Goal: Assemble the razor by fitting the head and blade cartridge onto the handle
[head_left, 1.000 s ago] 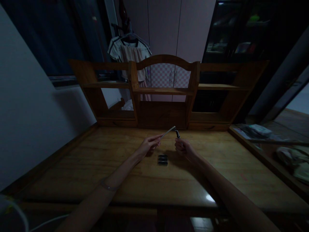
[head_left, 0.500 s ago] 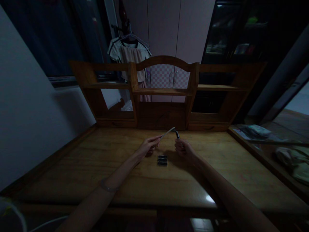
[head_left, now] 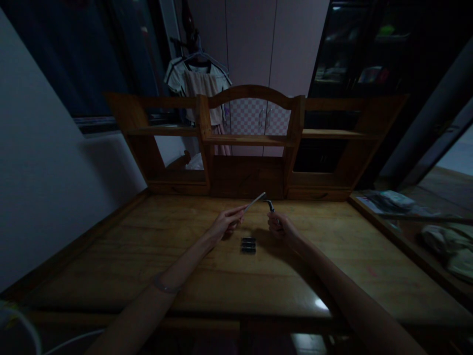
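Note:
My left hand (head_left: 226, 223) pinches a thin pale stick (head_left: 254, 201), which slants up and to the right. The stick's upper end looks dark. My right hand (head_left: 280, 225) is closed round a small dark tool (head_left: 271, 205) with a bent, narrow nozzle. That nozzle points left, close to the stick's upper end; whether they touch is too small to tell. On the wooden desk (head_left: 166, 246), below and between my hands, several short dark items (head_left: 248, 245) lie side by side in a small stack or row.
A wooden shelf unit (head_left: 249, 140) stands along the desk's back edge. At the right is a lower surface with a plastic-wrapped item (head_left: 395, 198) and a cloth bag (head_left: 453, 249). A white wall (head_left: 55, 172) rises at the left; a pale cable curves at the lower left.
The pale stick's upper end has shifted slightly left and up, and now looks darker. Both hands have hardly moved and keep their grips.

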Action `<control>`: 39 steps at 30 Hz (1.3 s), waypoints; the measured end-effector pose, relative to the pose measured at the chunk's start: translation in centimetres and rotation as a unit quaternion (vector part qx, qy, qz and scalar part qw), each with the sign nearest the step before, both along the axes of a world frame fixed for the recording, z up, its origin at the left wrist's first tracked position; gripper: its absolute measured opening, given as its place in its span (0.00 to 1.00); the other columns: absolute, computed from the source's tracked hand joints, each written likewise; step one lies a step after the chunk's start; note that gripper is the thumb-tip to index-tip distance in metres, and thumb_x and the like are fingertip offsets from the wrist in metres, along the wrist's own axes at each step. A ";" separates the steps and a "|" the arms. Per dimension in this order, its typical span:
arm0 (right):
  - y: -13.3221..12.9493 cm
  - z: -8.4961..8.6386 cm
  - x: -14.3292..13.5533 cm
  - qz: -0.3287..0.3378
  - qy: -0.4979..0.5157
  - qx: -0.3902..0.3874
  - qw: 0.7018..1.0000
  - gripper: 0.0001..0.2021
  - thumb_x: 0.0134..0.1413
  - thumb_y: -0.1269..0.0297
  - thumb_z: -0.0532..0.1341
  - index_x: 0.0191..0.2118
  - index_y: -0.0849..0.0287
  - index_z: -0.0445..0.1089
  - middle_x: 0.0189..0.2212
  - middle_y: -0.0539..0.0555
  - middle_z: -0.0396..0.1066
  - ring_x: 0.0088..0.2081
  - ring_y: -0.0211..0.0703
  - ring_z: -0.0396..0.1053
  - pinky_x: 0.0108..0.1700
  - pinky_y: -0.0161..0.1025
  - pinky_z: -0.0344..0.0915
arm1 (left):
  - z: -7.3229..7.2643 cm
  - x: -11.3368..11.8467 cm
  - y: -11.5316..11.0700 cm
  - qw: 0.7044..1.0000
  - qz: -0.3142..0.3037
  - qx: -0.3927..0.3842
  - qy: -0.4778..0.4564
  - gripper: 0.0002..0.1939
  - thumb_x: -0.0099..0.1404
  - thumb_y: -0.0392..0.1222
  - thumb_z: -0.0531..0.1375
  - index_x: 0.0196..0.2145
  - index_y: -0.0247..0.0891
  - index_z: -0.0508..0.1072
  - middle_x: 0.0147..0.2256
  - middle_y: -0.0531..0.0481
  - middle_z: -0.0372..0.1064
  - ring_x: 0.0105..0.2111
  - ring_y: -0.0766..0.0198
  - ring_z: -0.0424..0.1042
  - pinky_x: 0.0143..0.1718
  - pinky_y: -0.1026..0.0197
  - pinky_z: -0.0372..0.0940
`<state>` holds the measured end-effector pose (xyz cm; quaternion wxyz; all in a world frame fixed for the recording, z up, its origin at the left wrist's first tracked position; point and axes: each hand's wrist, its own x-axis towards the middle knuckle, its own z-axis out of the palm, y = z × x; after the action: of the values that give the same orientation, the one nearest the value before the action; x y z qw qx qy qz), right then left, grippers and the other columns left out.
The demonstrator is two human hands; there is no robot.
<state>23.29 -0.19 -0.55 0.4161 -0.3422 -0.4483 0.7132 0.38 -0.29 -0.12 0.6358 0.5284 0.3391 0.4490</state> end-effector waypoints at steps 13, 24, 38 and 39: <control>0.1 0.0 0.0 -0.005 -0.009 -0.004 1.000 0.18 0.46 0.60 0.59 0.19 0.56 0.47 0.12 0.40 0.41 0.13 0.27 0.36 0.12 0.29 0.34 | 0.3 -0.1 -0.2 1.000 -0.012 -0.009 0.000 0.27 0.57 0.49 0.61 0.54 0.40 0.67 0.26 0.55 0.60 0.13 0.81 0.41 0.14 0.70 0.34; -0.1 0.4 -0.1 -0.003 -0.022 -0.010 1.000 0.18 0.45 0.59 0.59 0.19 0.56 0.46 0.12 0.39 0.41 0.13 0.27 0.35 0.12 0.29 0.32 | 0.4 0.0 -0.3 1.000 -0.023 -0.015 0.002 0.27 0.56 0.49 0.62 0.53 0.40 0.68 0.25 0.56 0.59 0.14 0.81 0.40 0.14 0.70 0.33; -0.5 0.4 -0.2 0.005 0.005 0.032 0.999 0.18 0.48 0.59 0.59 0.20 0.57 0.48 0.14 0.40 0.41 0.14 0.28 0.36 0.13 0.29 0.36 | 0.3 0.2 -0.3 0.999 -0.021 -0.030 -0.006 0.27 0.56 0.48 0.62 0.53 0.38 0.68 0.24 0.55 0.60 0.14 0.80 0.40 0.14 0.70 0.32; -0.5 0.4 -0.2 0.007 0.009 0.036 0.999 0.18 0.48 0.59 0.59 0.20 0.57 0.48 0.14 0.40 0.41 0.14 0.28 0.36 0.13 0.29 0.36 | 0.3 0.1 -0.3 0.999 -0.021 -0.030 -0.008 0.27 0.56 0.48 0.62 0.53 0.38 0.68 0.24 0.55 0.60 0.14 0.80 0.40 0.14 0.70 0.32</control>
<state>23.13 -0.69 -0.17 0.4272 -0.3180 -0.4721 0.7025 0.51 -0.61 0.15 0.6634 0.5127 0.3363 0.4289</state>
